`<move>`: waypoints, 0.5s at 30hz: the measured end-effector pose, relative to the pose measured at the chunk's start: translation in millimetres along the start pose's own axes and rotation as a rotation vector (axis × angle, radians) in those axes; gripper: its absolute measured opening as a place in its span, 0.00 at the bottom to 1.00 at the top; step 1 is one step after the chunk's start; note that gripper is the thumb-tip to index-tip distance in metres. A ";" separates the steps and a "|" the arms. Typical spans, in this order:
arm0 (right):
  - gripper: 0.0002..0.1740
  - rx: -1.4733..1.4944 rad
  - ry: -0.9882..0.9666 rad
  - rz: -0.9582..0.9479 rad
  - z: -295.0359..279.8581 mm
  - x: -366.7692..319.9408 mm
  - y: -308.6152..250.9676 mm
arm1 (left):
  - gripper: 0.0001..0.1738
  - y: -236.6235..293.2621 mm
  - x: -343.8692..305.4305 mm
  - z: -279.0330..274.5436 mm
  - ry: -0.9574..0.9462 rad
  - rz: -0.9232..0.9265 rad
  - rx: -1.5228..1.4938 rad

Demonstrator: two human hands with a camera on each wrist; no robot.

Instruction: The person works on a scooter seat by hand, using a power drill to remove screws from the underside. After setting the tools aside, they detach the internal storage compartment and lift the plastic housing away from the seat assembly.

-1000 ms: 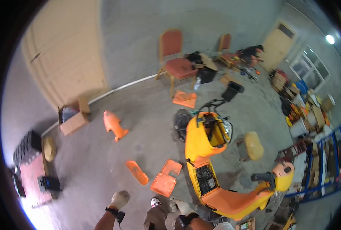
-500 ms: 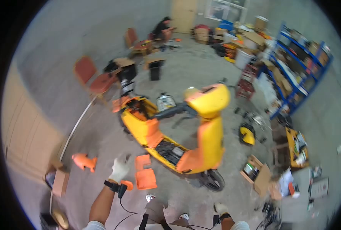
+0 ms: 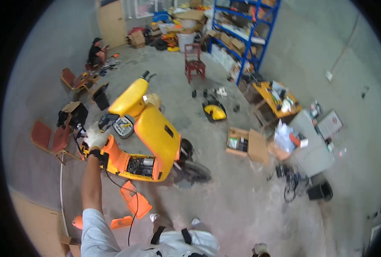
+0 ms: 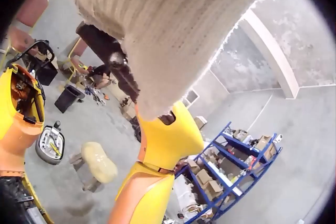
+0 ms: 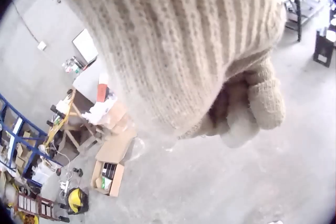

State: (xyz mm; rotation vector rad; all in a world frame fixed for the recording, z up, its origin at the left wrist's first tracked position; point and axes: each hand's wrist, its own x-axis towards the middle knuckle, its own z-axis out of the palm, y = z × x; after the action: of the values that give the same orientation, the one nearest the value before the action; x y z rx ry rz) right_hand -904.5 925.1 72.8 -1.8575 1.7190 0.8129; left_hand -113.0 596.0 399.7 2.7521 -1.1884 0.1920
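Left of centre in the head view stands a yellow and orange electric scooter [image 3: 159, 130], its floor compartment [image 3: 141, 166] uncovered. My gloved left hand [image 3: 95, 137] reaches out to the scooter's dark handlebar grip [image 3: 108, 121] and overlaps its end. In the left wrist view the glove [image 4: 168, 29] covers part of the same grip [image 4: 102, 48]; the fingers are hidden behind it, so I cannot tell whether they curl round it. My gloved right hand [image 5: 247, 111] hangs low beside me, fingers loosely curled, holding nothing. It shows at the bottom edge of the head view.
Loose orange panels [image 3: 135, 200] lie on the floor before my feet. To the right are an opened cardboard box [image 3: 247, 144], a cluttered yellow table [image 3: 276, 100] and a black bin [image 3: 320, 191]. Red chairs [image 3: 49, 136] line the left wall. A person [image 3: 97, 52] sits at the back.
The view has swung to the right, and the scooter now sits further left. My left hand has moved from above the floor panels to the handlebar grip. The right hand stays low.
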 end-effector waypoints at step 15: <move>0.14 0.814 0.243 0.477 -21.7 47.2 -118.0 | 0.46 -30.5 -9.8 6.0 0.119 0.298 -0.215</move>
State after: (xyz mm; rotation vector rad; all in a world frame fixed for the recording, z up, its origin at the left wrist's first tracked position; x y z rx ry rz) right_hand -783.2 887.9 49.3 -1.0348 2.2290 -0.0203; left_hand -97.0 622.6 389.8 2.3394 -1.4850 0.2398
